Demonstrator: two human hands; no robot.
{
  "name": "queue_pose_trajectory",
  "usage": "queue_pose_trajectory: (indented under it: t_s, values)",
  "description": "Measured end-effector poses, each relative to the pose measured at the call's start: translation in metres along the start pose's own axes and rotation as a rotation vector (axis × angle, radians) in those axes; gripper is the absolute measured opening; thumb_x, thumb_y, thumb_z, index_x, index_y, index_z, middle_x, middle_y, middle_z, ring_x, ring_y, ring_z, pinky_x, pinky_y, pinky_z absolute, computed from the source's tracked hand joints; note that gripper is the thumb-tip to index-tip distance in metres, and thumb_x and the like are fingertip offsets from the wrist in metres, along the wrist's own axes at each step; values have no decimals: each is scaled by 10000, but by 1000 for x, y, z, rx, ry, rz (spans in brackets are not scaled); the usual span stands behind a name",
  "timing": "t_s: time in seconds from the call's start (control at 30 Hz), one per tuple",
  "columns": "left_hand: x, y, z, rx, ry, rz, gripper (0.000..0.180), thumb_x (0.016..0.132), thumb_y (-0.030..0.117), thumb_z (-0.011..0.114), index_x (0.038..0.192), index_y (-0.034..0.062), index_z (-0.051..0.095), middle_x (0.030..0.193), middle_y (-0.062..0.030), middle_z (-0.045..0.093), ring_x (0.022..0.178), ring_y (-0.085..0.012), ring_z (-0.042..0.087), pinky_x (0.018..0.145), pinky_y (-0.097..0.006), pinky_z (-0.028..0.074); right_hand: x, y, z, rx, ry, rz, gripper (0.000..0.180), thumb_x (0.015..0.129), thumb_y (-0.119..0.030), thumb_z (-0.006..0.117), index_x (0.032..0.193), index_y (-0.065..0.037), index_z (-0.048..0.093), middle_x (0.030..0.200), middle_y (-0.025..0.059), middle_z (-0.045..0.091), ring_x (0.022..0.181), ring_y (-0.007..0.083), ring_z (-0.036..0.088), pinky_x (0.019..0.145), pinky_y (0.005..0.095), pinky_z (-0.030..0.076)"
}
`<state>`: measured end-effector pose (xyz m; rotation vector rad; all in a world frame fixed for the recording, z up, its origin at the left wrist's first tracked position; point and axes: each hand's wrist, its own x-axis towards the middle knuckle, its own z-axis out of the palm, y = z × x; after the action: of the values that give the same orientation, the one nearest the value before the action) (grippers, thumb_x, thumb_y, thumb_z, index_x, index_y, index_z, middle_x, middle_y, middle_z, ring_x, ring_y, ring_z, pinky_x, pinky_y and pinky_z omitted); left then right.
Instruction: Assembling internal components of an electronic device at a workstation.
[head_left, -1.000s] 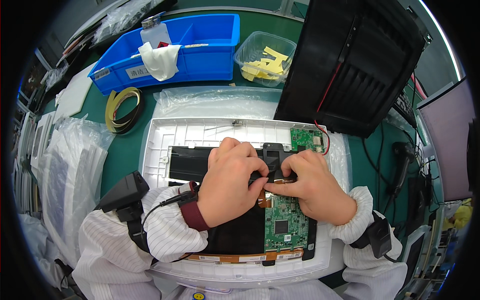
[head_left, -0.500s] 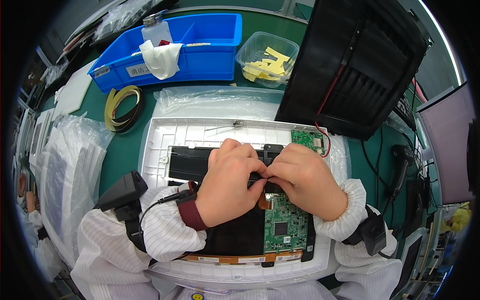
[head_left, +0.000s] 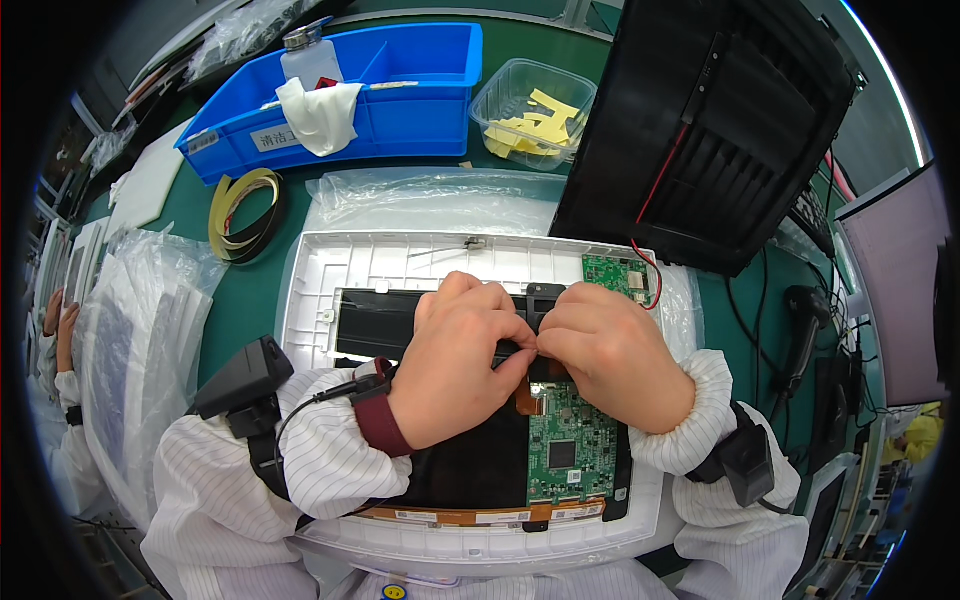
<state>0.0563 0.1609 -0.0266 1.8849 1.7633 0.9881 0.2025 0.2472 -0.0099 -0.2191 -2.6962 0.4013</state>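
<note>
My left hand (head_left: 465, 350) and my right hand (head_left: 608, 345) meet fingertip to fingertip above the upper middle of a black display panel (head_left: 465, 470). Both are closed in a pinch. A bit of dark material shows between the fingers, but they hide what it is. The panel lies in a white plastic frame (head_left: 390, 260). Just below my right hand, a green circuit board (head_left: 572, 455) is mounted on the panel, with an orange flex cable (head_left: 530, 400) at its upper left. A smaller green board (head_left: 608, 270) sits in the frame's top right corner.
Behind the frame stand a blue divided bin (head_left: 410, 120) with a bottle (head_left: 312, 62) and white cloth (head_left: 322, 115), and a clear tub (head_left: 575, 85) of yellow pieces. A black ribbed panel (head_left: 690, 150) leans at right, its red wire (head_left: 657, 285) reaching the frame. Tape rolls (head_left: 222, 225) lie left.
My fingertips have drawn slightly closer together, and the right fingers curl in more. At the far left, another person's hands have moved upward.
</note>
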Motion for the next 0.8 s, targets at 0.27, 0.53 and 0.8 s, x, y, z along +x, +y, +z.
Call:
queue_pose_trajectory:
  t_s: [0.27, 0.53, 0.8]
  values:
    - [1, -1, 1, -18, 43, 41, 77, 607, 34, 645, 664, 67, 605, 694, -25, 494, 761, -216, 430, 712, -313, 335, -5, 6, 7, 37, 78, -101, 110, 541, 3, 574, 633, -18, 518, 689, 59, 527, 713, 217, 515, 622, 310, 438]
    - [0, 1, 1, 5, 63, 38, 59, 612, 43, 642, 651, 77, 614, 674, -28, 493, 746, -217, 437, 697, -317, 342, -11, 10, 9, 234, 145, 5, 181, 507, 90, 605, 630, -16, 527, 667, 79, 558, 637, 250, 542, 556, 310, 435]
    - [-2, 2, 1, 30, 80, 27, 54, 608, 53, 642, 647, 75, 611, 675, -30, 494, 765, -220, 445, 719, -326, 345, -17, 4, -11, 413, 285, 410, 108, 616, 74, 589, 652, -1, 520, 693, 92, 561, 634, 214, 541, 562, 273, 429]
